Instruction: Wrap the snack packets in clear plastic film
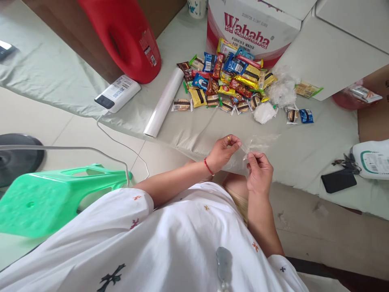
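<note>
Stretching between the two hands, a clear plastic bag (254, 142) is held just above the near edge of a pale cloth (304, 150) spread on the floor. The left hand (224, 152), with a red cord worn at the wrist, is closed on the bag's left edge with thumb and fingertips pinched; the right hand (259, 170) is likewise closed, its fingertips gripping the film just beside. Farther back on the cloth, a pile of wrapped snacks (231, 81) is heaped against a white and red carton (252, 28), on which "Wahaha" is printed in red above "PURIFIED WATER FOR DRINKING". Most wrapper lettering is too small to be read. A roll of clear film (164, 102) is laid left of the pile, and a white device (117, 93) with a barcode label is set beside a red jug (127, 36). Crumpled clear bags (281, 91) are seen right of the snacks, and a black phone (338, 181) is placed well to the right.
</note>
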Demonstrator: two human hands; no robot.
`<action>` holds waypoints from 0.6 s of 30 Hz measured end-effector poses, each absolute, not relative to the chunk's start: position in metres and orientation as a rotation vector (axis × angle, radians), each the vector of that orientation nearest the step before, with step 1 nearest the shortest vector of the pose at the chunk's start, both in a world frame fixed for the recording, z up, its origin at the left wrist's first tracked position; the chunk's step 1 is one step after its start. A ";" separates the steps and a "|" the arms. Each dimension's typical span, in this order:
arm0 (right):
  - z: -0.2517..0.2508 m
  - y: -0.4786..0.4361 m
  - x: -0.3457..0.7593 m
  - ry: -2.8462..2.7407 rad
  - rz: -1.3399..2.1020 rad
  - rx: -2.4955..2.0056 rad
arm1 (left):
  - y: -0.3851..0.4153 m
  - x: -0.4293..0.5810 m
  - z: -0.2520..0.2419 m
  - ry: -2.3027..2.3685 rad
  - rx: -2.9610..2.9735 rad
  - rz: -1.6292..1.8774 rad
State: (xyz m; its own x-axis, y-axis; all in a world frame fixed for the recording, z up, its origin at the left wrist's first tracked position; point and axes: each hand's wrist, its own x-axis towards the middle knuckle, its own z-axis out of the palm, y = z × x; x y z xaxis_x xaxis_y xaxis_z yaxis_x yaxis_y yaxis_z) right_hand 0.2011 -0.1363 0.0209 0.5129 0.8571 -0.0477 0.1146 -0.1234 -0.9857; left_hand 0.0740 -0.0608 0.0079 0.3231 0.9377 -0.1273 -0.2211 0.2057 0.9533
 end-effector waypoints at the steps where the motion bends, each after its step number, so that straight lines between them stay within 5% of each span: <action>1: 0.023 -0.137 0.201 -0.793 0.827 -1.544 | -0.061 0.074 0.010 0.868 0.960 0.953; 11: 0.039 -0.147 0.203 -0.541 0.925 -1.247 | -0.040 0.065 0.027 0.937 0.275 0.900; 18: 0.041 -0.161 0.215 -0.539 1.105 -1.334 | -0.030 0.005 -0.002 1.160 0.640 1.090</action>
